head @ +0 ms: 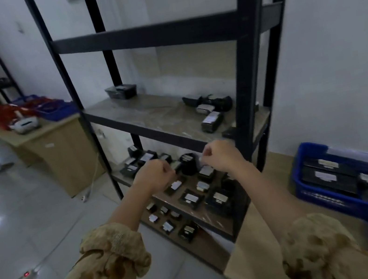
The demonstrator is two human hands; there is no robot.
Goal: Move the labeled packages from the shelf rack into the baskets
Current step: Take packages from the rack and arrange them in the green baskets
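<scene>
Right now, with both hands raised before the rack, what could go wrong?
Small packages crowd the lower shelf; reaching in may knock neighbours off its front edge. The blue basket on the right already looks fairly full, so added packages could slide out.

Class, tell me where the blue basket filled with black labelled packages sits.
Head view, right side: the basket sits on the wooden table by the wall, just right of the rack.

— Some kind of stockroom, is it?
— Seems so: a black metal shelf rack point(147, 37) with small labelled packages point(191, 198), blue baskets point(323, 196) on low wooden benches point(256, 237), tiled floor point(19, 217), bare white walls point(344, 37).
</scene>
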